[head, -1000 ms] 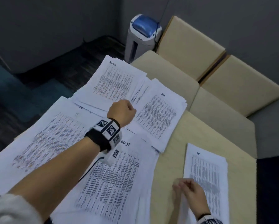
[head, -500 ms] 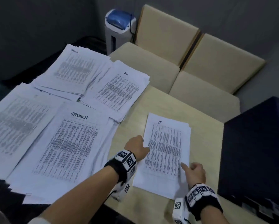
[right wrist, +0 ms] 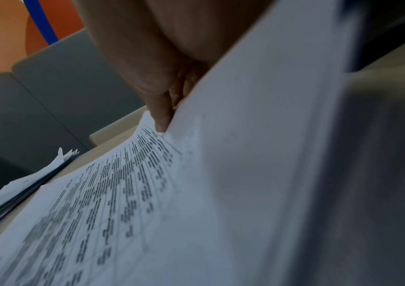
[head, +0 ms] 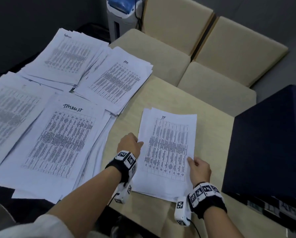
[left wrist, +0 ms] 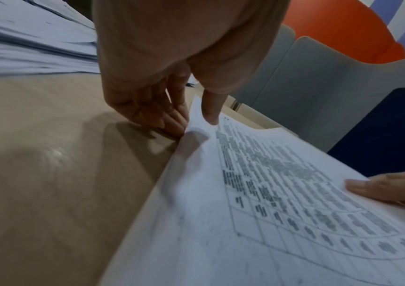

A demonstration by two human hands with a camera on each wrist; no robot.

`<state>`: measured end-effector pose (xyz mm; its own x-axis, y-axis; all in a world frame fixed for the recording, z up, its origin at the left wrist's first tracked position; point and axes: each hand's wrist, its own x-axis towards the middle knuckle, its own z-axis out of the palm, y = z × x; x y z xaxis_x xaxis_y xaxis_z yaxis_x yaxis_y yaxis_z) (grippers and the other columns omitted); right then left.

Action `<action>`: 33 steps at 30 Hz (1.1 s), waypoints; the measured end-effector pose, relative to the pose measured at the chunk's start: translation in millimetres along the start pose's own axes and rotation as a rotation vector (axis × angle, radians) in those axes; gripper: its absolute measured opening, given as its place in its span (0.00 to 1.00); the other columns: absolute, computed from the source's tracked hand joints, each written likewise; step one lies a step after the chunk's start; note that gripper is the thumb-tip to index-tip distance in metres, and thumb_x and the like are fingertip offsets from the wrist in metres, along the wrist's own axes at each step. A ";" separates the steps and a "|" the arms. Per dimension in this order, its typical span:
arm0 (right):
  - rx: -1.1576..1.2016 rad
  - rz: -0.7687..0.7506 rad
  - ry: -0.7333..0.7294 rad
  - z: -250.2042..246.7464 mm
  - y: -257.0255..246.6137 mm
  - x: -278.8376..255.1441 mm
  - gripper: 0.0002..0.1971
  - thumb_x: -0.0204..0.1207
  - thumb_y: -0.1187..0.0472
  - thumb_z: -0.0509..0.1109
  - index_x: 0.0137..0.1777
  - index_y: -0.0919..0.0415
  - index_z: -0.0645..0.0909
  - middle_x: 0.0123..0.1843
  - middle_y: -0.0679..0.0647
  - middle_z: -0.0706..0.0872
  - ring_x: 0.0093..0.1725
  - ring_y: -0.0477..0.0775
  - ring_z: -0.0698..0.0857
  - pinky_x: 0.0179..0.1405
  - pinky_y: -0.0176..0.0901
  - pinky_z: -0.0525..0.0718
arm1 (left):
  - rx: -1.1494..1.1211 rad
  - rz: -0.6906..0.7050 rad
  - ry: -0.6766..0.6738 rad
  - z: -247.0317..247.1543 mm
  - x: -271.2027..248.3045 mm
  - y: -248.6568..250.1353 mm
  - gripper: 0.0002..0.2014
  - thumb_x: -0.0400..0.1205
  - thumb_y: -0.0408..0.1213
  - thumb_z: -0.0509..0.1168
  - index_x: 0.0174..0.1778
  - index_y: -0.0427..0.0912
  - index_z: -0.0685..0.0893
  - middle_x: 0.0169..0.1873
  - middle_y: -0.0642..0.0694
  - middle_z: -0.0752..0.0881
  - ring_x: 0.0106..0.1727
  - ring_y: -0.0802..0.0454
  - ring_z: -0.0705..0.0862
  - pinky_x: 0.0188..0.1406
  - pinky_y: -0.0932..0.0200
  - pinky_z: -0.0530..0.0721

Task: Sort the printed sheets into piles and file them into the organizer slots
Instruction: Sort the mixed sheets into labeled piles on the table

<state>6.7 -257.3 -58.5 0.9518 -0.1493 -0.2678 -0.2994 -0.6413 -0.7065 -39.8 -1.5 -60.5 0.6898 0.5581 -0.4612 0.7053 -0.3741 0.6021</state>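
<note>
A thin stack of printed sheets marked "IT" [head: 167,148] lies on the beige table [head: 161,100] in front of me. My left hand [head: 130,145] pinches its left edge, thumb on top and fingers beneath [left wrist: 191,121]. The right hand [head: 198,169] pinches the right edge the same way [right wrist: 164,116], and that edge curls up off the table. In the wrist views the stack [left wrist: 270,212] [right wrist: 123,193] bows between both hands. A dark blue organizer box [head: 267,143] stands just right of the stack; its slots are hidden.
Other paper piles cover the table's left half: "TASKLIST" [head: 61,140], "HR" [head: 116,81], a far pile [head: 66,55] and one at the left edge [head: 8,110]. Beige chairs [head: 212,74] and a white-blue shredder [head: 123,12] stand beyond the table.
My left hand came back from the far piles to the IT stack's left edge. The right hand shifted to its right edge, and both now pinch it, lifting the edges.
</note>
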 end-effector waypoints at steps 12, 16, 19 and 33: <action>0.204 0.210 0.109 -33.8 34.0 -7.2 0.07 0.75 0.74 0.65 0.46 0.65 0.83 0.41 0.60 0.84 0.40 0.57 0.79 0.39 0.44 0.74 | 0.435 0.170 0.013 -17.5 4.1 4.1 0.11 0.86 0.44 0.58 0.42 0.44 0.79 0.43 0.43 0.85 0.39 0.44 0.79 0.38 0.55 0.78; 0.339 0.238 0.064 -29.6 26.3 -9.3 0.06 0.74 0.79 0.65 0.43 0.74 0.83 0.38 0.67 0.83 0.45 0.55 0.79 0.42 0.37 0.78 | 0.501 0.258 0.044 -20.9 -4.0 10.7 0.13 0.88 0.42 0.54 0.50 0.41 0.81 0.43 0.41 0.84 0.38 0.44 0.77 0.36 0.54 0.75; 0.442 0.256 0.028 -26.3 18.1 -10.7 0.07 0.73 0.79 0.65 0.42 0.72 0.84 0.37 0.60 0.83 0.43 0.57 0.79 0.40 0.39 0.78 | 0.292 0.291 0.054 -21.9 -6.9 6.9 0.07 0.83 0.31 0.59 0.54 0.40 0.81 0.42 0.39 0.86 0.39 0.40 0.80 0.36 0.52 0.77; 0.676 0.197 -0.047 -16.3 12.6 -19.6 0.15 0.71 0.77 0.70 0.53 0.62 0.87 0.48 0.55 0.92 0.51 0.59 0.89 0.47 0.48 0.83 | 0.113 0.067 0.069 -6.8 -24.2 -20.7 0.13 0.80 0.40 0.69 0.56 0.39 0.78 0.51 0.44 0.82 0.51 0.42 0.82 0.48 0.51 0.81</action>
<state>-14.6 -274.7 -51.5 0.8763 -0.1726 -0.4498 -0.4560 0.0047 -0.8900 -72.2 -2.2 -57.4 0.7260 0.5768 -0.3745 0.6745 -0.4911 0.5513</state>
